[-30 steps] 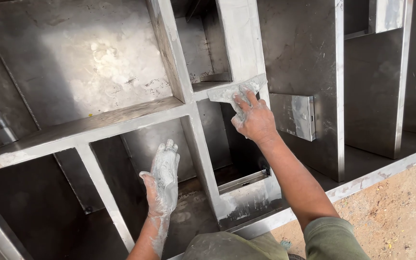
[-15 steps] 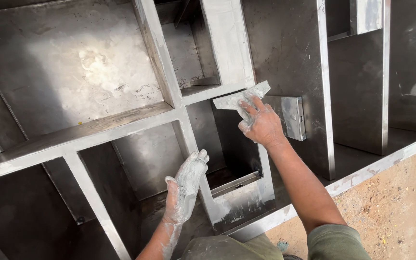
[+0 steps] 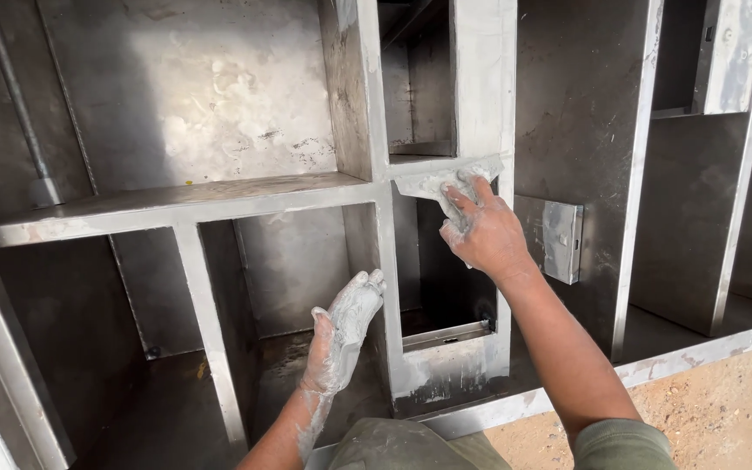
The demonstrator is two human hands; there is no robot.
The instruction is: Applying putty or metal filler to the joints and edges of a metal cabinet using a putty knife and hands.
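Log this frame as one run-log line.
right hand: presses putty blade on cabinet frame | left hand: putty-coated, holds nothing, beside lower upright | shelf: bare

The scraper [image 3: 441, 181] lies on the front edge of the cabinet's [image 3: 219, 130] cross shelf [image 3: 176, 204] — right hand [image 3: 485, 231] on it, left hand [image 3: 345, 331] lower left, beside the upright divider [image 3: 391, 287].

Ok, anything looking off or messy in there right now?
Mostly smears. The left hand is coated in grey paste up the wrist, and the same grey stuff is smudged over the lower upright of the metal frame. The right hand presses a flat scraper on the crossbar joint. Nothing looks bent or broken.
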